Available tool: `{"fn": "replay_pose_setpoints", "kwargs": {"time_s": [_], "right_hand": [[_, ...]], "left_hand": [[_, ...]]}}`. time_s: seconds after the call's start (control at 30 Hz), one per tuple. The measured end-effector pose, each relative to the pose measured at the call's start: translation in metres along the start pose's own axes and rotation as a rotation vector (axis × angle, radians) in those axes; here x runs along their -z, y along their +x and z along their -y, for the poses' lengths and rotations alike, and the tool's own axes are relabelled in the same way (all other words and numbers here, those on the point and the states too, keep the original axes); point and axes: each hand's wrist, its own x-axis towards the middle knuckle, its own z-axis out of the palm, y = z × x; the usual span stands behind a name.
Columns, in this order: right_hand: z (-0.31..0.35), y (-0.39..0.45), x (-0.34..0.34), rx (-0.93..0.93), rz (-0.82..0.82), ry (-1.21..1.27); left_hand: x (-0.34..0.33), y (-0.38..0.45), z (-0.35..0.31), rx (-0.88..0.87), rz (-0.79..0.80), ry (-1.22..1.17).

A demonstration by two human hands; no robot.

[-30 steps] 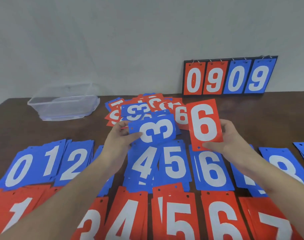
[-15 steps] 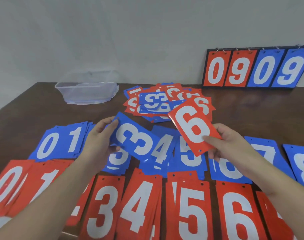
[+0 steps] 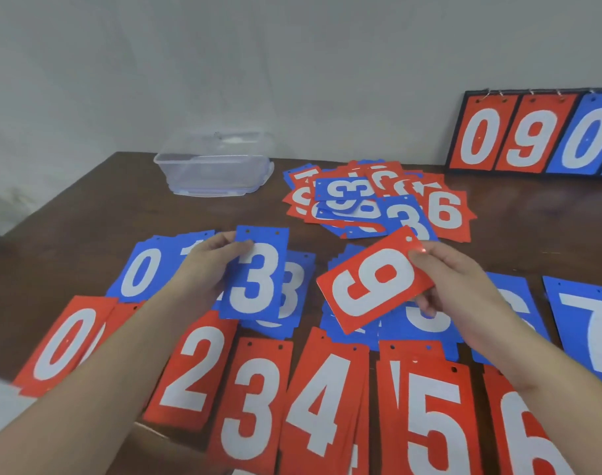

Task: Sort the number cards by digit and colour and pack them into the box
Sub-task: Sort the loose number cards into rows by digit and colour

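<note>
On the dark brown wooden table [image 3: 87, 214] the cards lie in two rows, and I go from the left side to the right. At the far left is the red 0 pile [image 3: 65, 344], and behind it the blue 0 pile [image 3: 140, 274]. Farther back, near the wall, stands the clear plastic box [image 3: 213, 166], well apart from the rows. The left hand [image 3: 207, 269] holds a blue 3 card [image 3: 255, 275] upright, its thumb pressed on the left edge of the card face and the other fingers behind it; the card hangs just over the blue 3 pile [image 3: 292, 293]. In the near row come then the red 2 pile [image 3: 193, 371], the red 3 pile [image 3: 251, 406], the red 4 pile [image 3: 322, 402], the red 5 pile [image 3: 426, 416] and the red 6 pile [image 3: 525, 433]. Behind them, in the middle of the table, is a mixed heap of unsorted cards [image 3: 378, 200], red and blue together. The right hand [image 3: 457, 282] pinches a red 6 card [image 3: 373, 286] at its short edge, thumb on top and fingers below; the card is turned sideways and tilted above the blue piles. At the far right lies the blue 7 pile [image 3: 587, 323], and a flip scoreboard [image 3: 532, 135] leans against the wall.
</note>
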Motion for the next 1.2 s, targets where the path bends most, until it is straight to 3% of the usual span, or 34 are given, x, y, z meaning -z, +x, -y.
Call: {"fn": "replay_pose_setpoints", "kwargs": {"time_s": [0.13,0.37,0.5,0.63,0.97,1.2], "right_hand": [[-0.008,0.002,-0.008,-0.063,0.014,0.008],[-0.006,0.002,-0.002,-0.066,0.055,-0.011],[-0.004,-0.002,0.016,-0.048,-0.009,0.019],[-0.002,-0.01,0.049,-0.05,-0.091,0.035],[-0.027,-0.051,0.175,-0.079,-0.325,-0.013],[-0.04,-0.108,0.27,-0.12,-0.48,-0.162]], "left_hand": [[-0.008,0.014,0.007,-0.04,-0.059,0.262],[-0.021,0.037,0.022,-0.276,-0.04,0.865],[-0.03,0.04,0.025,-0.538,-0.145,1.241],[-0.059,0.038,0.025,-0.626,-0.067,1.211],[-0.188,0.019,0.03,-0.874,0.311,1.176],[-0.285,-0.021,0.036,-0.922,0.483,1.087]]}}
